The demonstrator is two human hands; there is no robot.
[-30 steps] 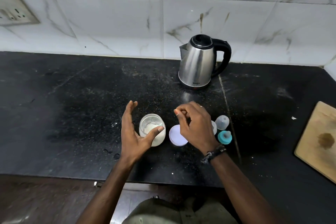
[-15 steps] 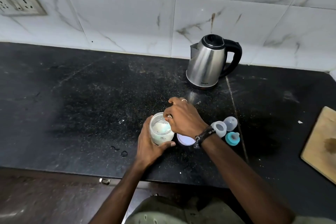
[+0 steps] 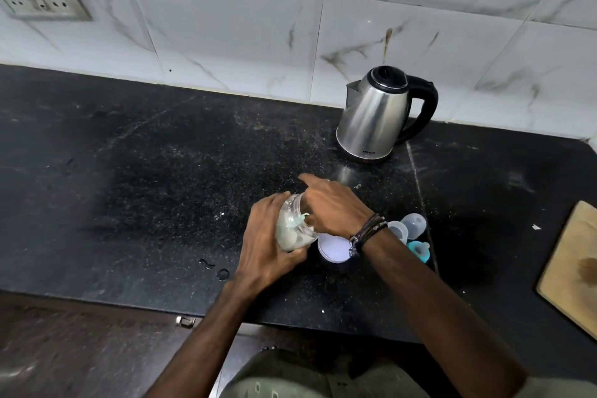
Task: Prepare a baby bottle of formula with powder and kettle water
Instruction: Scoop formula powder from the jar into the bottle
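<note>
Powder jar tilted in the left hand, right hand at its mouth

The clear glass powder jar (image 3: 292, 229) is clamped in the left hand (image 3: 265, 245) just above the black speckled worktop (image 3: 129, 171), its long axis tipped so that the open mouth faces right, toward the right hand (image 3: 336, 207), which is the nearer to the opening. The right hand's fingers are drawn together at the mouth, seemingly on a pale green scoop (image 3: 298, 220), though this cannot be told for certain. Pale powder is seen inside the jar. A flat round white lid (image 3: 332, 247) lies just beside the jar. The small translucent bottle parts (image 3: 410, 226) are set near, on the right. The smooth steel kettle (image 3: 378, 116) stands well apart, behind.
</note>
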